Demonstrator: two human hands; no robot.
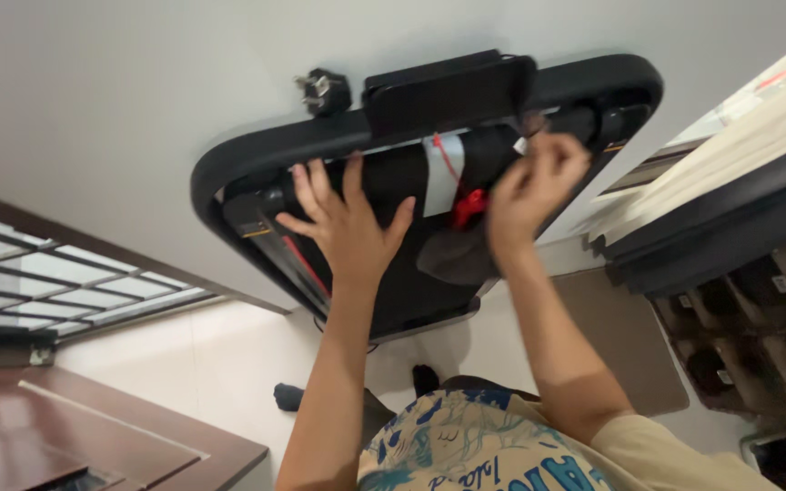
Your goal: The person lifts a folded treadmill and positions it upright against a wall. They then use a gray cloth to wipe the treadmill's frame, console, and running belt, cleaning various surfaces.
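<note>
Left hand (343, 223): fingers spread wide, flat on black treadmill (429, 182) deck
Right hand (534, 186): pinched narrow on small white tag (521, 145); red cord (466, 205) just beside

wall (138, 82): plain white | floor (229, 364): pale tiles | window (65, 282): barred

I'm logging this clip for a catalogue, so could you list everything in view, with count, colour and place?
Folded treadmill: one, black, upright against the wall, centre.
Power plug: one, black, above the frame's top edge.
Red cord with clip: one, on the white band at the treadmill's middle.
Wall: one, grey-white, behind.
Window grille: one, dark bars, left.
Wooden surface: one, reddish brown, lower left.
Shoe rack: one, dark, right.
Mat: one, brown, on the floor.
Left hand: spread flat on the treadmill.
Right hand: fingers pinched near the frame's upper right.
</note>
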